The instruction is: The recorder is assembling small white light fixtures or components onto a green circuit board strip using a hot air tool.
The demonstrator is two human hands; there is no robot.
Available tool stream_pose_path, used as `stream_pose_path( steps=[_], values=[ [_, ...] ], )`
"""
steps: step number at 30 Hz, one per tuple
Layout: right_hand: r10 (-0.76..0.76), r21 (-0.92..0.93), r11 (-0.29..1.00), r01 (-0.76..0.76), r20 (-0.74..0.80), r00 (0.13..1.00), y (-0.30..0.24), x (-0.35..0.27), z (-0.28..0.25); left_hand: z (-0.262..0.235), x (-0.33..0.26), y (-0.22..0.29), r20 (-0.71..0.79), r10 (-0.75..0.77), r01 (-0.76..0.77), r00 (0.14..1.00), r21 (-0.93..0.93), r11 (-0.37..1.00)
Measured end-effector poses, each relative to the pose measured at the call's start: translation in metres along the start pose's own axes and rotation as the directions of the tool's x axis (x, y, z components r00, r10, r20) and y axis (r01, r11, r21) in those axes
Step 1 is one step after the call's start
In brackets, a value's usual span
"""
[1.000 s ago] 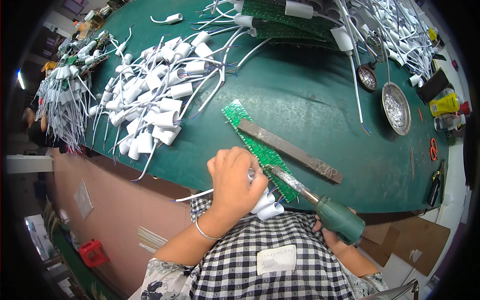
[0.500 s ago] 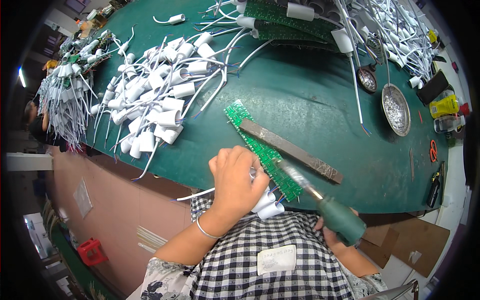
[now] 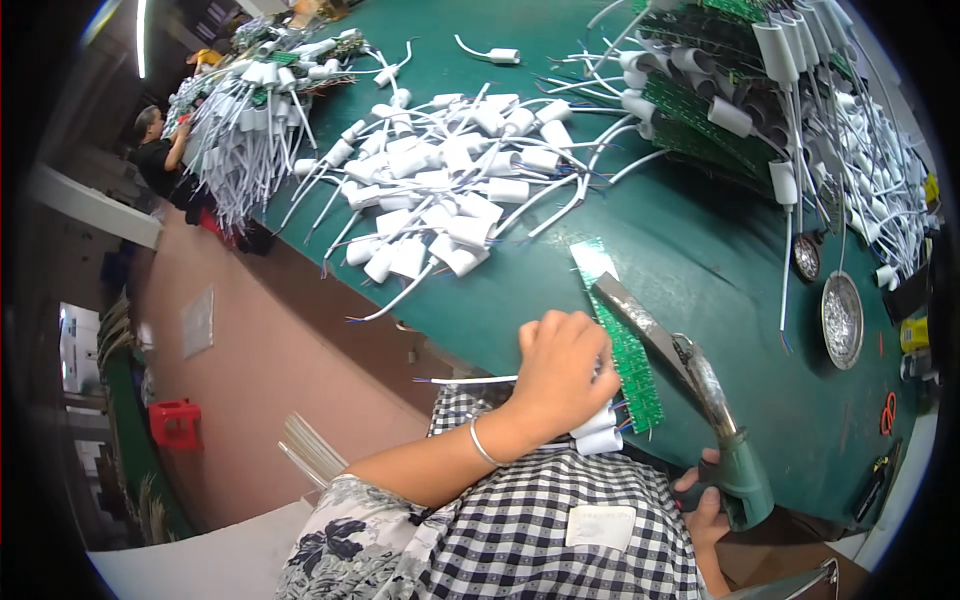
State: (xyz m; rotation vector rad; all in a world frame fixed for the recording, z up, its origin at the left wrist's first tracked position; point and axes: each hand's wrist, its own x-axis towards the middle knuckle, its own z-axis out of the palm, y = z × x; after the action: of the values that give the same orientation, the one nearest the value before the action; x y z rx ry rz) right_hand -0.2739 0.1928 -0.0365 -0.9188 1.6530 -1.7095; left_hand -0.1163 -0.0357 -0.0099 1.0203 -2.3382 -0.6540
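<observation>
A narrow green circuit board (image 3: 630, 362) lies on the green table near its front edge, a grey metal bar (image 3: 645, 322) resting across it. My left hand (image 3: 565, 368) is closed at the board's left side around a white cylindrical socket, mostly hidden by the fingers; a white cable (image 3: 465, 380) runs out leftward. Two more white sockets (image 3: 598, 430) hang at the board's near end, joined by thin coloured wires. My right hand (image 3: 706, 500) grips a green soldering gun (image 3: 748, 480). Its metal barrel points up and left, the tip over or beside the bar; contact is unclear.
Loose white sockets with cables (image 3: 440, 180) are heaped at the left. Stacked boards with sockets (image 3: 710, 130) rise at the back right, cables hanging down. A round metal dish (image 3: 842, 320) and orange-handled scissors (image 3: 888, 413) lie right. Another person (image 3: 155, 150) is far left.
The view has shifted left, so everything sits further right. The soldering gun's tip has come away from the board's near half, up toward the bar. My left hand keeps its hold.
</observation>
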Motion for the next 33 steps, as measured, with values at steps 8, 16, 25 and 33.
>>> stream_pose_path(
  steps=[8, 16, 25, 33],
  values=[
    [0.004, -0.007, 1.0, -0.005, -0.027, 1.0, -0.001, -0.002, -0.003, -0.053, 0.014, -0.036, -0.239, 0.121, -0.092, 0.964, 0.128, 0.987],
    [-0.018, 0.063, 0.998, 0.019, -0.009, 1.0, -0.007, 0.004, 0.009, -0.09, 0.041, -0.104, -0.316, 0.175, -0.067, 0.932, 0.325, 0.943],
    [0.077, -0.056, 0.996, -0.072, 0.076, 0.994, -0.006, 0.0, -0.004, -0.042, 0.026, -0.02, 0.174, 0.192, -0.191, 0.966, -0.022, 0.981],
    [0.15, -0.134, 0.982, -0.132, 0.13, 0.98, -0.008, 0.0, -0.009, -0.024, 0.009, -0.011, 0.226, 0.031, -0.004, 0.974, -0.119, 0.993]
  ],
)
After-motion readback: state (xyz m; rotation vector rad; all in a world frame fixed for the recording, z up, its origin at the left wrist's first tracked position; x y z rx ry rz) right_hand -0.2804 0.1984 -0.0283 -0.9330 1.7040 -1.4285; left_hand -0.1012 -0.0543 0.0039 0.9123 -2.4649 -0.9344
